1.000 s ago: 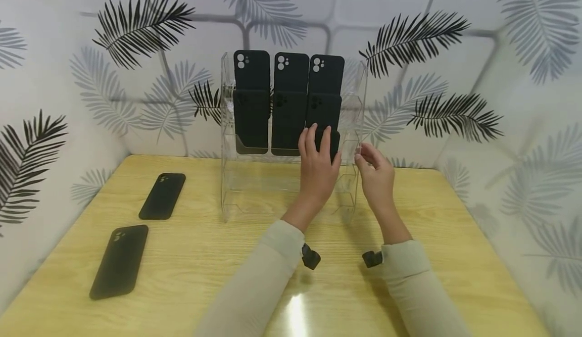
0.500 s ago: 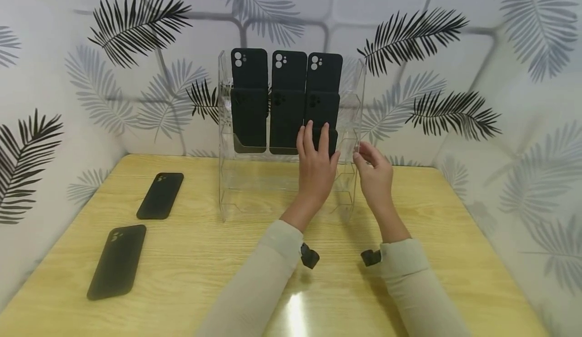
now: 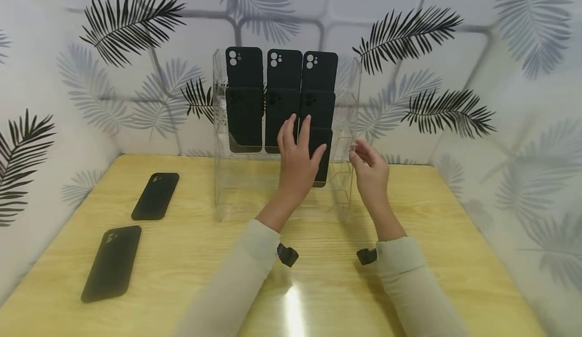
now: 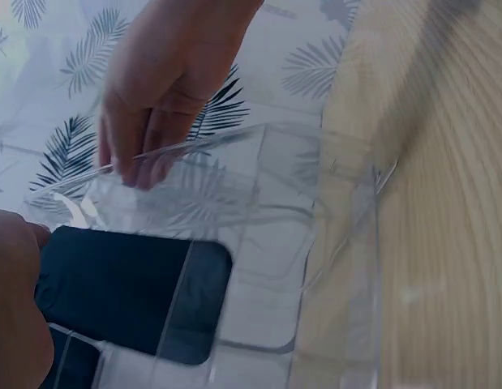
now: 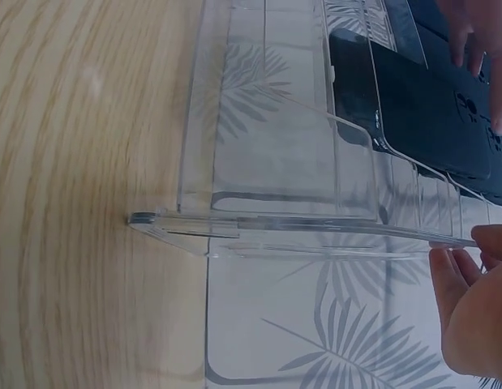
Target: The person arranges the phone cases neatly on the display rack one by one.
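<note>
A clear acrylic display rack stands on the table. Three black phone cases with camera cut-outs lean in its top tier, and three more in the tier below. One phone case leans in a lower tier at the right, also seen as a dark phone case in the left wrist view. Just left of it, my left hand is spread, its fingertips over the middle column's phone case; contact is unclear. My right hand pinches the rack's right side panel, and the right wrist view shows that hand at the panel's edge.
Two more black cases lie on the wooden table at the left: a farther phone case and a nearer phone case. Behind the rack is a leaf-patterned wall. Bare wood spans the right side of the table.
My left hand has moved left off the lower-tier phone case, which now shows down to its bottom edge. The right hand stays at the rack's side. The head view has shifted slightly.
</note>
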`<state>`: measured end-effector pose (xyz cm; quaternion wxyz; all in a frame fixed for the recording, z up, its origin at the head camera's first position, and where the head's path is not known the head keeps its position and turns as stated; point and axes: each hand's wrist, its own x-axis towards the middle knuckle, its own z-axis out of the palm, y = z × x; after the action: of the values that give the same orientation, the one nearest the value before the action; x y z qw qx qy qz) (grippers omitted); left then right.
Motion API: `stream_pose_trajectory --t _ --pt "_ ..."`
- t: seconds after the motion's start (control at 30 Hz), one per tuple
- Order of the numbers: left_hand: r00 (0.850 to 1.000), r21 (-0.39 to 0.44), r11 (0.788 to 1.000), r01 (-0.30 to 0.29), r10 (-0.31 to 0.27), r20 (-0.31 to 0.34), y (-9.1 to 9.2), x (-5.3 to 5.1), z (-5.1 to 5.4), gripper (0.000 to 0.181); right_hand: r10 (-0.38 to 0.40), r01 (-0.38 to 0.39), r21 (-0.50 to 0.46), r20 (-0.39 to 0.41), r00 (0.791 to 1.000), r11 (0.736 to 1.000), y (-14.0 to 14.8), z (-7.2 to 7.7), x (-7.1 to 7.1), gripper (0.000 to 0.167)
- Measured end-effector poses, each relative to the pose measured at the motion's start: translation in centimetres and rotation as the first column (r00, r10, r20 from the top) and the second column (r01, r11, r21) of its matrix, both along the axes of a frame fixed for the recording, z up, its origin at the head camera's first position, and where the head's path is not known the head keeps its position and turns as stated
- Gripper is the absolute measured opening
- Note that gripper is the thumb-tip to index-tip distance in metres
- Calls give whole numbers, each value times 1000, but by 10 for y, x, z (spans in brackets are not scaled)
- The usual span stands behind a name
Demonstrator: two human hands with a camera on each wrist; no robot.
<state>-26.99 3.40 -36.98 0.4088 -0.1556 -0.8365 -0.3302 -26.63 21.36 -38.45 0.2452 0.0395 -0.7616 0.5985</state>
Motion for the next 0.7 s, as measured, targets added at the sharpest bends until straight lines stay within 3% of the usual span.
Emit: stream_pose_trajectory --t 0.27,0.4,0.5,0.7 --pt "993 139 984 114 -118 20 -51 17 17 63 -5 4 -45 -11 1000 999 -12 19 18 37" --pt "991 101 987 129 -132 27 -82 28 25 61 6 -7 -43 -26 1000 999 -12 21 21 39" --pt "989 53 990 130 -134 67 -107 37 28 60 11 -13 -38 -41 999 999 -12 21 21 39" --pt "976 -29 993 119 -111 188 -156 58 20 58 9 -10 -27 -38 999 1000 -11 21 23 39"
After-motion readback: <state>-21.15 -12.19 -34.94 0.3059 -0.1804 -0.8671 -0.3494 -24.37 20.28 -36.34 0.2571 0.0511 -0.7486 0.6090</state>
